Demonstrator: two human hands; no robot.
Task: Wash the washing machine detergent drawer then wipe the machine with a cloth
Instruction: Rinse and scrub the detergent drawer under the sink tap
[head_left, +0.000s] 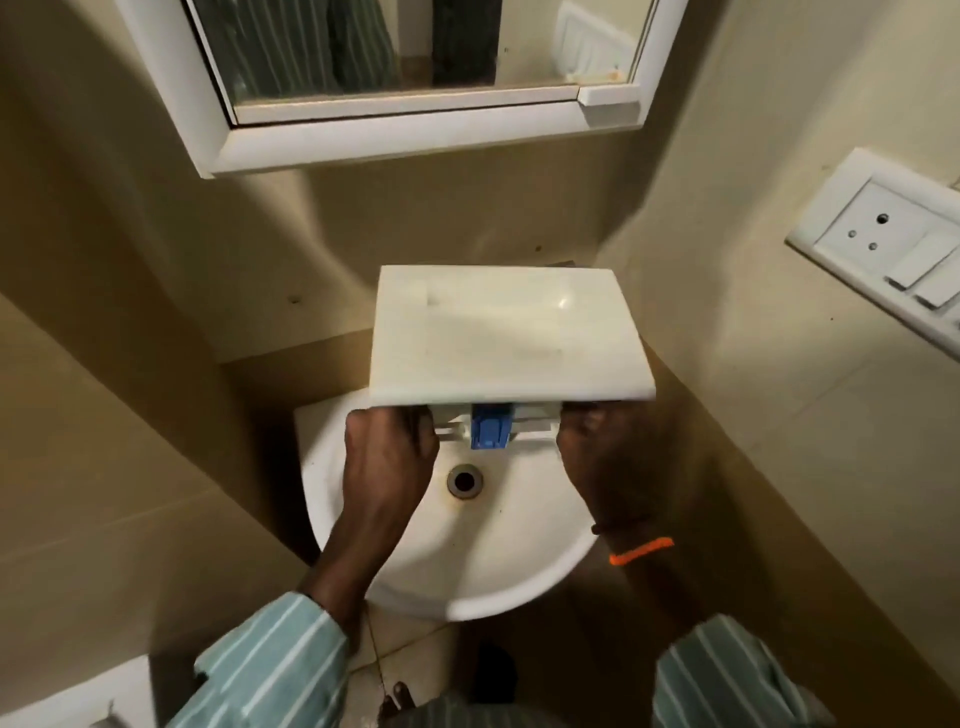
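I hold the white detergent drawer over the white washbasin, its broad flat face turned up toward me. A blue plastic insert and white compartment ribs show under its near edge. My left hand grips the drawer's near left corner from below. My right hand grips the near right corner; an orange band sits on that wrist. The basin's drain lies just below the drawer. The tap is hidden behind the drawer. No cloth or washing machine is in view.
A white-framed mirror cabinet hangs on the beige tiled wall above the basin. A white socket and switch plate is on the right wall. Walls close in on both sides of the basin. A white object's edge shows at bottom left.
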